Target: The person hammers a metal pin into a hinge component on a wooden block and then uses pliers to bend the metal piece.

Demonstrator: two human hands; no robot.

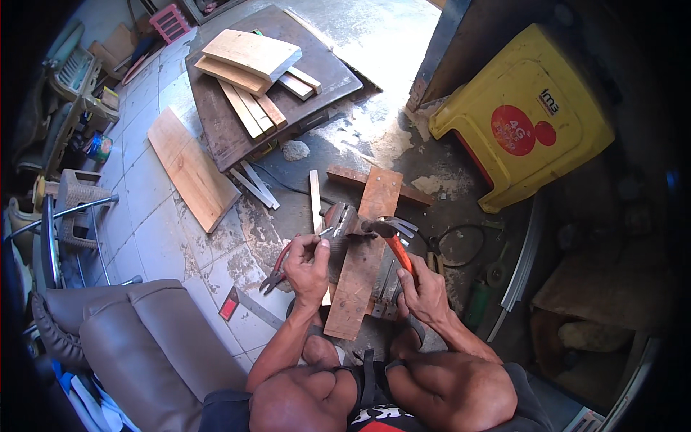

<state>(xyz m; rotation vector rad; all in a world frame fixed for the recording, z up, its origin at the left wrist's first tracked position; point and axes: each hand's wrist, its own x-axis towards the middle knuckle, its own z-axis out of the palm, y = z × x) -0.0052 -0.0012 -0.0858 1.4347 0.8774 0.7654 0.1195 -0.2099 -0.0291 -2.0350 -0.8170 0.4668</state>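
Note:
My right hand (426, 294) is wrapped round the orange handle of a claw hammer (398, 252). Its dark head lies over a reddish-brown wooden plank (355, 288). With thumb and fingers pinched together, my left hand (308, 268) is at the near side of a small metal bench vise (344, 218). A small silvery bit shows at those fingertips, too small to name. Beside the left hand, red-handled pliers (276, 275) lie on the floor. A narrow pale wood strip (315, 198) runs partly behind the left hand.
Boards are stacked on a low dark table (317, 108) ahead. A wide board (191, 169) leans by it. On the right, a yellow plastic stool (529, 119) is tipped over. A try square (252, 306) and a brown cushioned seat (144, 345) are at left.

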